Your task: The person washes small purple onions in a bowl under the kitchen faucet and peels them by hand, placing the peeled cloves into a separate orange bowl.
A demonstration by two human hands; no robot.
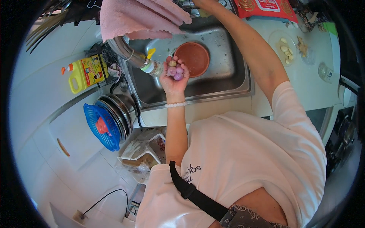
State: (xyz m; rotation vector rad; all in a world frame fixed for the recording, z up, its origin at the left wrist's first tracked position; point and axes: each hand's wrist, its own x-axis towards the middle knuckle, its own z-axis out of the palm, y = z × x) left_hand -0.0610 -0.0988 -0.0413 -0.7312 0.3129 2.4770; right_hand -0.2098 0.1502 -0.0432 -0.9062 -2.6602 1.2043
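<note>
My left hand (174,82), palm up with a pale bead bracelet at its wrist, cups several peeled shallots (176,70) in purple and pale tones. It is over the stainless steel sink (225,68), beside a brown round bowl (196,58) standing in the basin. Just left of the fingers is a clear faucet nozzle (156,68) with a yellow lever, on a thick metal spout (125,50). A pink towel (142,20) hangs over the spout. My right hand (206,5) reaches to metal fittings behind the sink; the top edge cuts it off and hides its fingers.
Peeled garlic cloves (284,49) lie on a clear plate on the right counter, near a glass (325,71) and a red package (266,10). At left stand a yellow detergent bottle (85,72), stacked metal basins (125,114) and a blue basket (92,128).
</note>
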